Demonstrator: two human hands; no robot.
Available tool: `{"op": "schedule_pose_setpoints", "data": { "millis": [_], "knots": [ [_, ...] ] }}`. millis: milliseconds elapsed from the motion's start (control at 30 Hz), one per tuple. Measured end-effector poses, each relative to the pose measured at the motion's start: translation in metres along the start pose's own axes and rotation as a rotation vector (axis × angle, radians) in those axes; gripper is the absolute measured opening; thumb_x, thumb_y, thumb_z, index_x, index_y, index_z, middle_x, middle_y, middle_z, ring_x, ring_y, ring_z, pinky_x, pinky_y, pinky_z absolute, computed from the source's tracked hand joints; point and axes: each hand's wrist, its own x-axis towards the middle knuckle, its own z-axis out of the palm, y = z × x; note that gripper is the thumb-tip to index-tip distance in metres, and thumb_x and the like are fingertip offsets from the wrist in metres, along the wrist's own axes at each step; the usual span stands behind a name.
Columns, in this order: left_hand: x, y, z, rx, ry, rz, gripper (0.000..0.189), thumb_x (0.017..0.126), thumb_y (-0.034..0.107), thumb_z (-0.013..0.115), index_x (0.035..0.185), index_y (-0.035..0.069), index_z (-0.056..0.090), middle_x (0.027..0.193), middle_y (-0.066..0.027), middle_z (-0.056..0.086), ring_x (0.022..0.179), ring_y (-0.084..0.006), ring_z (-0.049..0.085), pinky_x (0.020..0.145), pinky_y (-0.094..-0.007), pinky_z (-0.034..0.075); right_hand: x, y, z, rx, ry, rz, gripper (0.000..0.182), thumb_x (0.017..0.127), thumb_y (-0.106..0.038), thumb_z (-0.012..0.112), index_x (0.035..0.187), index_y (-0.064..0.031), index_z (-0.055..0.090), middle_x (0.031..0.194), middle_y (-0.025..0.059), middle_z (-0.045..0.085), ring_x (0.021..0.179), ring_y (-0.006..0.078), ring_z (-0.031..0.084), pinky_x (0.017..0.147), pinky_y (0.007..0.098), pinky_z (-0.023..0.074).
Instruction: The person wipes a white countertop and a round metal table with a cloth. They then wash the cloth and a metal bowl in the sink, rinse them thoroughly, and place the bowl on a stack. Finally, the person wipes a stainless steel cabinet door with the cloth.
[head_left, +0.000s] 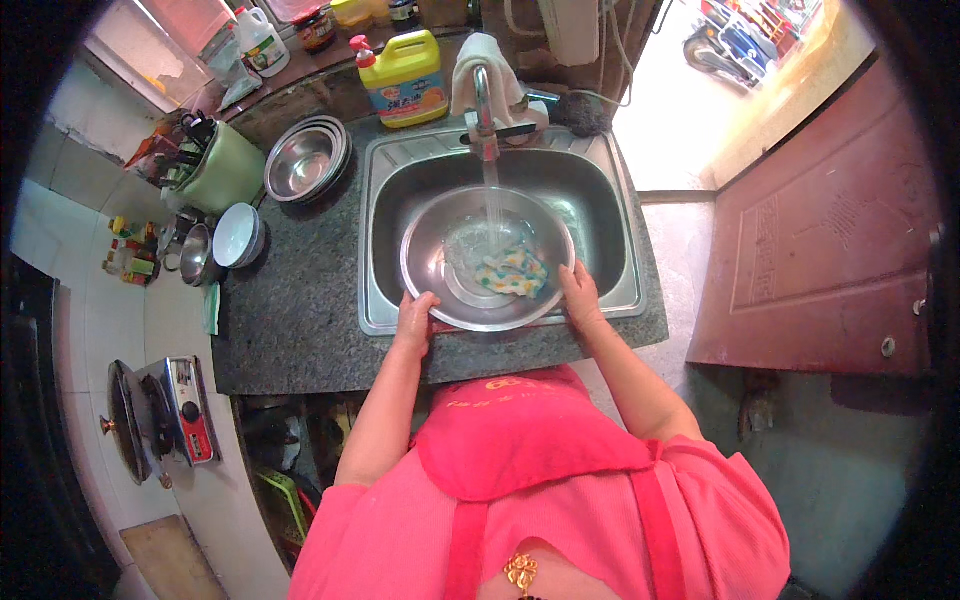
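Observation:
A wide stainless steel basin (450, 296) rests tilted in the metal sink (611, 225), its near rim over the sink's front edge. My left hand (417, 319) grips the rim at the near left, thumb on top. On the right side, my right hand (580, 296) holds the same rim. Water runs from the chrome faucet (483, 105) into the basin. A patterned cloth (514, 273), white with green, yellow and blue marks, lies in the shallow water inside. A pale cloth (480, 64) hangs behind the faucet, and a dark-bladed knife (517, 130) lies at the sink's back.
A yellow detergent jug (409, 82) stands behind the sink. Left on the stone counter (300, 300) are nested steel bowls (306, 161), white bowls (238, 234) and a green utensil holder (225, 169). A dark scrubber (585, 114) sits at the back right corner.

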Motion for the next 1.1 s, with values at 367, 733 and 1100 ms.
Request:
{"op": "schedule_pose_setpoints", "data": {
  "millis": [367,733,1100],
  "knots": [
    [0.002,0.001,0.0,-0.015,0.023,-0.024,0.054,0.066,0.011,0.051,0.118,0.003,0.038,0.101,-0.0146,0.051,0.083,-0.0309,0.059,0.063,-0.0467,0.057,-0.001,-0.004,0.0,0.014,0.002,0.004,0.037,0.087,-0.033,0.047,0.109,-0.004,0.052,0.092,0.0151,0.061,0.085,0.0252,0.058,0.078,0.0339,0.0432],
    [0.0,0.003,0.002,0.018,0.027,-0.016,0.051,0.068,0.012,0.051,0.117,0.004,0.039,0.098,-0.0134,0.052,0.077,-0.0265,0.06,0.057,-0.04,0.057,0.0,-0.007,-0.002,-0.03,0.003,0.007,0.037,0.086,-0.034,0.048,0.107,-0.0036,0.053,0.09,0.0168,0.06,0.085,0.0277,0.058,0.077,0.0351,0.043],
    [-0.001,0.005,0.004,0.009,0.043,-0.037,0.05,0.068,0.012,0.052,0.115,0.004,0.04,0.097,-0.0127,0.053,0.078,-0.0263,0.061,0.06,-0.0419,0.057,0.005,0.01,0.0,0.016,0.004,-0.002,0.04,0.086,-0.035,0.046,0.108,-0.0024,0.052,0.096,0.0179,0.06,0.09,0.0297,0.058,0.08,0.0366,0.0425]
  ]
}}
